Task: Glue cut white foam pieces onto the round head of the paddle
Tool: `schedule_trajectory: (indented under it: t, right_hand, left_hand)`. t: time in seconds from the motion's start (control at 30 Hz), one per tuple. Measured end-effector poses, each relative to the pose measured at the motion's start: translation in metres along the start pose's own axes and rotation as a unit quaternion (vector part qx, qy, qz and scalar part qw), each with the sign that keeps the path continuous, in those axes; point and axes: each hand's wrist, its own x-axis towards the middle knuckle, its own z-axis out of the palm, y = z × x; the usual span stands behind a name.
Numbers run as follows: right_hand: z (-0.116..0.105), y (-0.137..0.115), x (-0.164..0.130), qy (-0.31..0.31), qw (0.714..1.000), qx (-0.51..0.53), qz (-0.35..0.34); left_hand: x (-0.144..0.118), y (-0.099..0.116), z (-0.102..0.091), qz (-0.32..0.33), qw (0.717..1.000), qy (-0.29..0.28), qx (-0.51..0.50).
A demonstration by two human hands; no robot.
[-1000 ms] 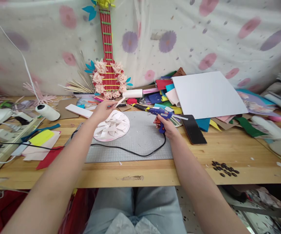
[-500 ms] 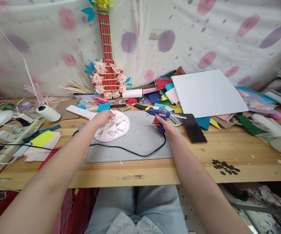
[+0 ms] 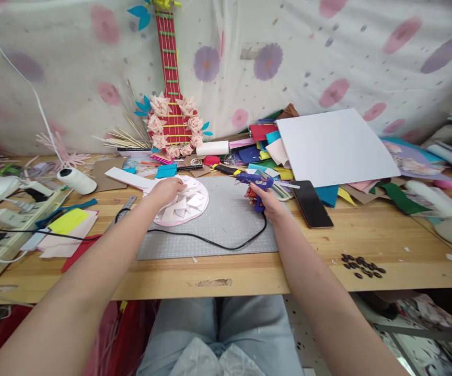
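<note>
My left hand [image 3: 166,188] presses down on the far left part of a round pink paper flower [image 3: 184,204] made of folded white and pink petals. The flower lies on a grey cutting mat [image 3: 226,230]. My right hand [image 3: 265,201] grips the handle of a blue glue gun [image 3: 254,181], nozzle pointing left, held just above the mat's far right corner. Its black cord [image 3: 210,241] loops across the mat toward the left.
A black phone [image 3: 312,203] lies right of the glue gun. A white sheet [image 3: 333,147] rests on a heap of coloured felt pieces [image 3: 257,151]. A paper guitar [image 3: 173,104] leans on the cloth backdrop. Dark seeds [image 3: 361,264] lie near the front right edge. A white spool [image 3: 77,180] sits left.
My left hand held a small pink piece above the flower, then lowered onto the flower's far left side and stays there. The glue gun hand barely moved.
</note>
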Motion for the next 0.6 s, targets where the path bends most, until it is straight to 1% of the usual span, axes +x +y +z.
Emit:
schedule_trajectory:
  t: [0.2, 0.43, 0.53, 0.6]
  right_hand:
    - [0.0004, -0.0016, -0.0008, 0.004, 1.0, -0.013, -0.006]
    - [0.0001, -0.0003, -0.0002, 0.002, 1.0, -0.007, -0.008]
    - [0.0, -0.0004, 0.0, -0.001, 1.0, -0.002, -0.009]
    - [0.0002, -0.0009, -0.0001, 0.001, 1.0, 0.004, -0.009]
  left_hand:
    - [-0.0051, 0.0053, -0.0034, -0.004, 0.997, -0.03, 0.071]
    - [-0.0061, 0.008, -0.0101, -0.008, 0.996, -0.065, 0.061]
    - [-0.007, 0.0059, -0.0073, -0.007, 0.996, -0.076, 0.056]
    - [-0.0086, 0.004, -0.0037, -0.005, 0.996, -0.072, 0.048]
